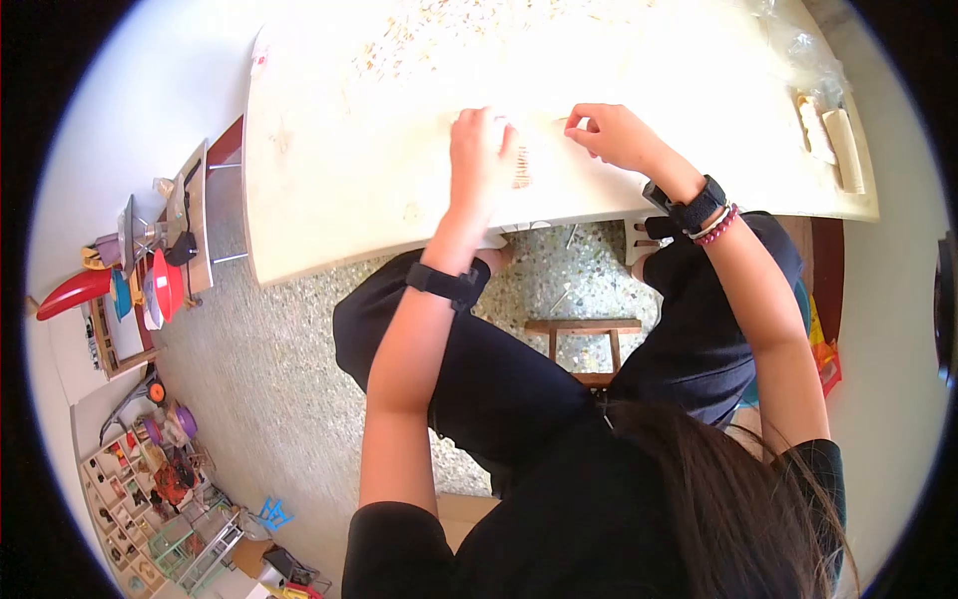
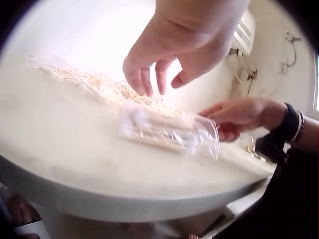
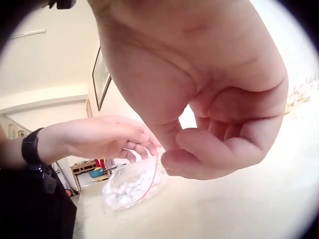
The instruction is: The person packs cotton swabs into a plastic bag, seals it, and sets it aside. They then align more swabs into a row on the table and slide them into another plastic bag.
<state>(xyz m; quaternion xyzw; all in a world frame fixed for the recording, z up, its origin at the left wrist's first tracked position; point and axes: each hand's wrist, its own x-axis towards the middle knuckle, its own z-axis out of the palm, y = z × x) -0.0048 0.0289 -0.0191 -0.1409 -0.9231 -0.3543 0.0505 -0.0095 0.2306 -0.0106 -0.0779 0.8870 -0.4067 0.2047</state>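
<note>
While I look down through the head view, the step in hand seems to be handling one small stick (image 1: 563,120) beside the clear bag (image 2: 172,134). My right hand (image 1: 624,140) has thumb and forefinger tips closed and appears to pinch that stick; my left hand (image 1: 481,165) has loosely bent, parted fingers right by the bag, though I cannot tell whether they touch it. The bag lies on the bench (image 1: 339,200), between my hands, near a neat row of sticks (image 1: 522,168).

I judge that the next move calls for a light pinch and a steady bag mouth. Glare and my left fingers get in the way of seeing that mouth. Toward twelve o'clock are scattered sticks (image 1: 439,35); crumpled plastic (image 1: 798,45) sits near one, a pale roll (image 1: 846,150) near two.
</note>
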